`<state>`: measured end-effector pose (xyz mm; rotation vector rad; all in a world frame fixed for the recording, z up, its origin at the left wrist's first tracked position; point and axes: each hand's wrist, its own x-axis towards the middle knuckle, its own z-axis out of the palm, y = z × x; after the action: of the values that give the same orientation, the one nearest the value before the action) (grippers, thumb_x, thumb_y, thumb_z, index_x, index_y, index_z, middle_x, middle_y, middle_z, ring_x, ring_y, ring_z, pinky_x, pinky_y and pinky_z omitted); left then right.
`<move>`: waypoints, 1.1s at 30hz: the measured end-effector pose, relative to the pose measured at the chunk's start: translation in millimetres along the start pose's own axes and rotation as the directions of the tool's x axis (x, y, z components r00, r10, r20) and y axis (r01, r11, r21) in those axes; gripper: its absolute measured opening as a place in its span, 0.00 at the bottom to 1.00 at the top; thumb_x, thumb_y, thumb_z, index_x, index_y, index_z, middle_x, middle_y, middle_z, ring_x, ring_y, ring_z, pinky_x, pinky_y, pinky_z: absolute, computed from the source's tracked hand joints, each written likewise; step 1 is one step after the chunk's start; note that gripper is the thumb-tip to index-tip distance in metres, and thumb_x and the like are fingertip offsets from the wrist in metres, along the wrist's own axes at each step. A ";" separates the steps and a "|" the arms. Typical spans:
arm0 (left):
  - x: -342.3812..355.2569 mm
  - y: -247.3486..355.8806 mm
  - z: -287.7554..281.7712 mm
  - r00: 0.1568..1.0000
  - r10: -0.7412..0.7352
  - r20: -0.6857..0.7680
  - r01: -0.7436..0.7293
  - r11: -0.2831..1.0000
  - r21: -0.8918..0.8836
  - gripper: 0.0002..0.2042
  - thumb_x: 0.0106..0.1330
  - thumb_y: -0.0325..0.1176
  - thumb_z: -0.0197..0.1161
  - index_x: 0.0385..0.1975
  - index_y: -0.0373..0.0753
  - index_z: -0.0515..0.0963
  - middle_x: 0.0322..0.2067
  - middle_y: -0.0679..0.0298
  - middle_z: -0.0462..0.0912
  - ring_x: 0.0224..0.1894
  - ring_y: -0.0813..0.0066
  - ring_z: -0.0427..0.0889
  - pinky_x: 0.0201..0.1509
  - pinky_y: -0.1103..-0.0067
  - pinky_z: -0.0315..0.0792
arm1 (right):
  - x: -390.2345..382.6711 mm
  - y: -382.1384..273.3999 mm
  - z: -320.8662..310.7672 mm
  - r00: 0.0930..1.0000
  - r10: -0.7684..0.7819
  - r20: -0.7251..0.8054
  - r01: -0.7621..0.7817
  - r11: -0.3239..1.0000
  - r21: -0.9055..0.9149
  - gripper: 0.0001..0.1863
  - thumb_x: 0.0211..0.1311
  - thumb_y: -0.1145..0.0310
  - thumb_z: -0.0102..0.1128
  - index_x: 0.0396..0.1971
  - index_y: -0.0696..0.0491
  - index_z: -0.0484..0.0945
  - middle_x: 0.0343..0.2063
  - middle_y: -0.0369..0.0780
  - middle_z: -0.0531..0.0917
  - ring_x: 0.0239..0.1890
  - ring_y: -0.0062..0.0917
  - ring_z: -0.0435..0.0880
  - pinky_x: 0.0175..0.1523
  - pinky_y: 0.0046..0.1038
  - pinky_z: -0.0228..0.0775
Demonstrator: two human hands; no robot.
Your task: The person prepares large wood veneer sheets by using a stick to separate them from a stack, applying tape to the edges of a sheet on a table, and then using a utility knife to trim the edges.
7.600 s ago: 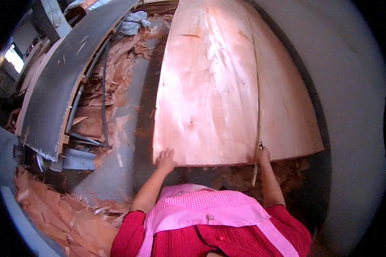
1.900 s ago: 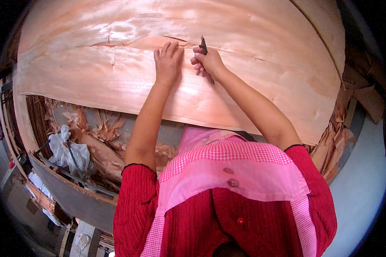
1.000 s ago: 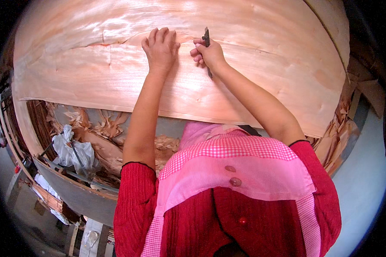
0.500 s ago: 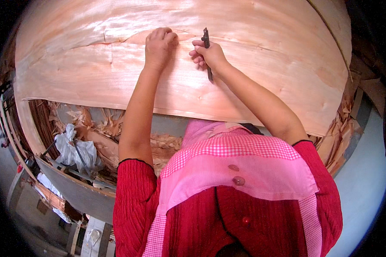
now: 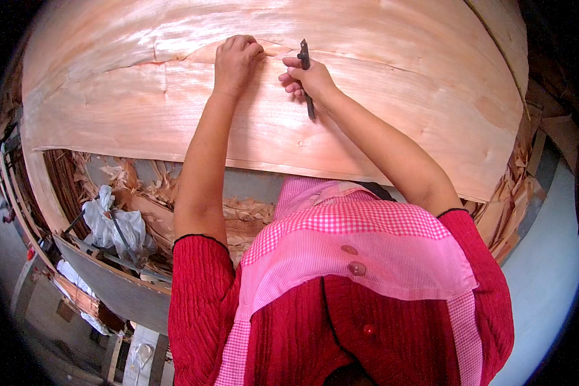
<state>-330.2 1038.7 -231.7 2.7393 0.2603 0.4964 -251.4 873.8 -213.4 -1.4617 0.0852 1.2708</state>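
A large sheet of pale, pinkish wood veneer (image 5: 193,122) lies before me, with a long uneven seam running across it. At a lens-shaped gap (image 5: 202,54) in this seam, my left hand (image 5: 235,64) bends its fingers down on the veneer edge; the fingertips are partly hidden. Just to its right, my right hand (image 5: 312,78) grips a slim black utility knife (image 5: 304,56) between thumb and fingers. The knife points away from me, its tip raised near the seam, and its other fingers are loosely curled.
Below the sheet's near edge lie torn veneer scraps (image 5: 151,186) and a white plastic bag (image 5: 112,222). A grey board (image 5: 119,273) stands at the lower left. More veneer scraps (image 5: 511,199) hang at the right, beside a pale blue floor (image 5: 540,257).
Both hands have shifted slightly left and away from me. The knife has moved along with my right hand, and the veneer edge at the gap has shifted a little.
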 end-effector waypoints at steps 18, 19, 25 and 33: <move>-179.1 64.4 -32.3 0.876 0.124 0.467 -0.157 0.987 0.032 0.25 0.49 0.38 0.60 0.50 0.43 0.67 0.56 0.63 0.62 0.59 0.63 0.59 0.60 0.59 0.52 | -116.1 75.9 -38.5 0.953 -0.074 0.293 0.299 0.373 -0.878 0.19 0.43 0.67 0.62 0.40 0.54 0.74 0.35 0.45 0.75 0.38 0.36 0.76 0.41 0.30 0.69; -180.6 64.3 -32.8 0.851 0.196 0.488 -0.247 0.968 0.041 0.23 0.51 0.37 0.58 0.49 0.42 0.67 0.56 0.63 0.62 0.59 0.63 0.59 0.60 0.59 0.53 | -122.8 76.3 -36.6 0.938 -0.107 0.329 0.345 0.347 -0.872 0.21 0.44 0.67 0.62 0.41 0.53 0.72 0.36 0.44 0.74 0.38 0.36 0.76 0.41 0.30 0.69; -192.0 64.3 -26.1 0.849 0.281 0.447 -0.353 0.932 0.085 0.17 0.52 0.37 0.57 0.43 0.41 0.71 0.52 0.63 0.68 0.57 0.63 0.62 0.59 0.60 0.55 | -118.1 94.5 -30.9 0.762 -0.195 0.618 0.633 0.016 -0.774 0.27 0.43 0.66 0.62 0.47 0.51 0.65 0.37 0.43 0.71 0.36 0.38 0.75 0.34 0.34 0.71; -201.8 120.1 -68.6 0.999 0.026 0.041 -0.026 1.000 -0.011 0.10 0.51 0.31 0.60 0.34 0.40 0.74 0.40 0.62 0.74 0.48 0.64 0.71 0.55 0.67 0.61 | -126.5 64.4 -38.9 0.771 -0.129 0.624 0.636 0.102 -0.765 0.13 0.46 0.64 0.59 0.33 0.51 0.76 0.30 0.41 0.76 0.33 0.35 0.77 0.34 0.33 0.71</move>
<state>-527.5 900.4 -189.4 2.7421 0.2116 0.4464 -321.4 750.2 -174.8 -1.9529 -1.6709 1.0886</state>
